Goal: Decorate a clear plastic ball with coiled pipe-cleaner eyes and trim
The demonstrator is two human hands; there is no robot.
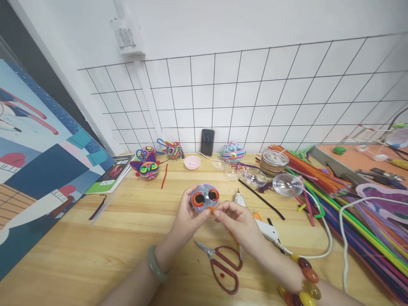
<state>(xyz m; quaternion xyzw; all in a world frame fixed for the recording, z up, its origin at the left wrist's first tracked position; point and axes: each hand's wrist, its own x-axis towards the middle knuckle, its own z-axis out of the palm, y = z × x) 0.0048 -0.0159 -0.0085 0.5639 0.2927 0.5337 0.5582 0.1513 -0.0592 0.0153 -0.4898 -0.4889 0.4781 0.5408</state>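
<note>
My left hand (185,216) grips a clear plastic ball (205,197) wrapped in lilac pipe cleaner, with two orange-ringed black eyes on its front. It is held a little above the wooden table (121,238). My right hand (237,221) pinches a short orange pipe cleaner piece (210,209) against the ball's lower edge. Red-handled scissors (223,263) lie on the table just below both hands. A white glue gun (261,223) lies behind my right hand, partly hidden by it.
Bundles of coloured pipe cleaners (344,212) cover the right side. Clear half-spheres (287,185), a wire spool (273,162), finished pipe-cleaner balls (147,168), a pink dish (192,162) and a phone (207,142) stand along the back. A painted board (38,170) leans at the left.
</note>
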